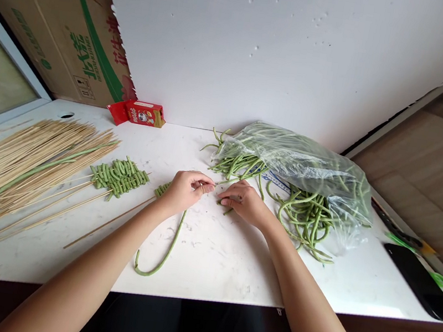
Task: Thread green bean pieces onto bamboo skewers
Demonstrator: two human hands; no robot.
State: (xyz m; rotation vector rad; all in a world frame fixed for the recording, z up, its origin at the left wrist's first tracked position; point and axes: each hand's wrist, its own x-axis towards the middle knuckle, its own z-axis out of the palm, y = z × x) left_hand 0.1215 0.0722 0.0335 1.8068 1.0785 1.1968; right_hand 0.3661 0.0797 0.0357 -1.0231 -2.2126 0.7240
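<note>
Taking the white table as the landmark and going left to right: at its far left end lies a big pile of bamboo sticks with one long bean draped over it, and just right of the pile rest finished skewers, each with a bean folded back and forth along the stick. At the back edge of the table sits a small red carton, in front of a cardboard box. Near the middle, the left hand is pinched shut on a bean whose loose tail curls toward the near edge; a stick runs out from under that hand toward the left. The right hand sits just beside it, fingertips closed together at the stick's point, though exactly what they pinch is too small to tell. By my reading the step in hand is threading: another fold of the bean wants pushing onto the point, which calls for steady fingers clear of the tip. Right of the hands a plastic bag spills more beans, and a dark tray lies at the table's right end.
</note>
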